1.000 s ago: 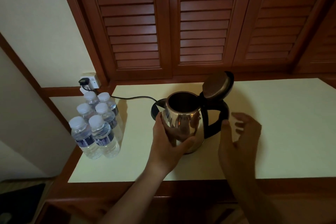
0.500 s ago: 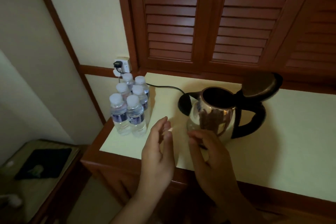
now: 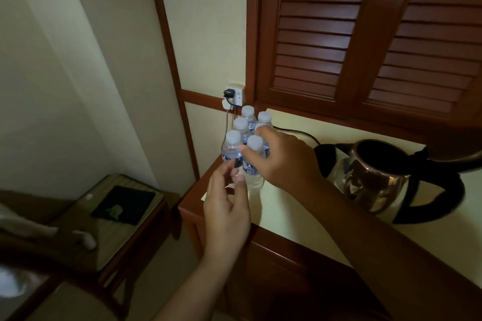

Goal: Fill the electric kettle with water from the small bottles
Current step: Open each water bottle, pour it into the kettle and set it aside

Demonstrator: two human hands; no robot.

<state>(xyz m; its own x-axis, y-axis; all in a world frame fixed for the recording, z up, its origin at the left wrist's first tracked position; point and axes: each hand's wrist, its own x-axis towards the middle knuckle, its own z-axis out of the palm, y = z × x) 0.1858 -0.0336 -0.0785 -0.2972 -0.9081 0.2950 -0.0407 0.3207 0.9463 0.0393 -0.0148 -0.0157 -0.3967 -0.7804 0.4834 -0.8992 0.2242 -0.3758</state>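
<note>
Several small water bottles [image 3: 233, 150] with white caps and blue labels stand in a tight cluster at the left end of the cream counter [image 3: 300, 219]. My right hand [image 3: 284, 161] reaches across and is wrapped around the neck of the front right bottle [image 3: 254, 172], thumb on its left side. Just in front of the cluster, my left hand [image 3: 227, 206] has its fingers apart, the tips close to the bottles' lower parts. The shiny steel electric kettle [image 3: 370, 185] stands to the right with its lid open and its black handle [image 3: 443, 206] facing right.
A wall socket [image 3: 234, 94] with plugs sits behind the bottles, and a black cord [image 3: 294, 133] runs from it toward the kettle. Wooden louvred shutters [image 3: 365, 34] rise behind the counter. A low side table [image 3: 117, 216] with a dark flat item stands lower left.
My view has swung left. Both hands left the kettle and moved left to the bottles; the right hand has closed on the front right bottle.
</note>
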